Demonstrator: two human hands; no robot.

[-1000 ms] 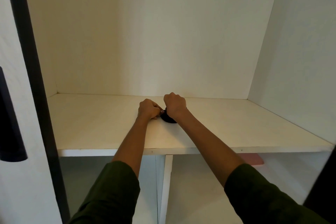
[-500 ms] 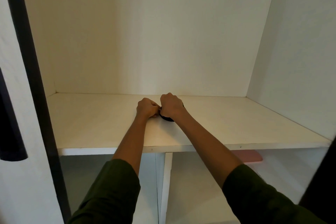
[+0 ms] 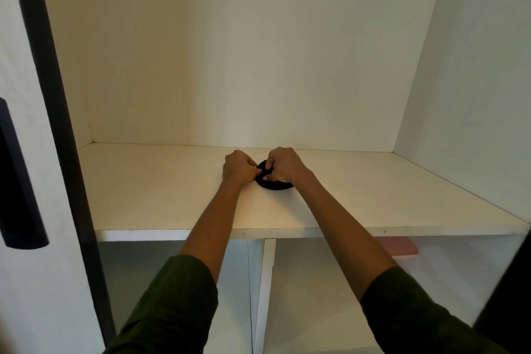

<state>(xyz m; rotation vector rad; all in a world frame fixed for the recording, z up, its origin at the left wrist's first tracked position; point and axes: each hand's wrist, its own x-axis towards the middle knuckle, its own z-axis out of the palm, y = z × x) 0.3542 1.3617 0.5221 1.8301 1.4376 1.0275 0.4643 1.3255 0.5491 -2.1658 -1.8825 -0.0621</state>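
A small black rolled-up piece of cloth (image 3: 274,184) lies on the white cupboard shelf (image 3: 161,198), near its middle. My left hand (image 3: 238,167) is at its left edge, fingers curled and pinching the black fabric. My right hand (image 3: 283,164) sits on top of it, fingers curled round the fabric. Most of the cloth is hidden under both hands; only its rounded front edge shows.
The shelf is enclosed by white walls at the back, left and right. Below it are two compartments split by a white divider (image 3: 265,290); a pink flat object (image 3: 399,247) lies in the right one. A dark door frame (image 3: 57,123) stands at the left.
Both hands have shifted slightly and parted a little, so more of the black cloth shows between and below them. The view moved a bit.
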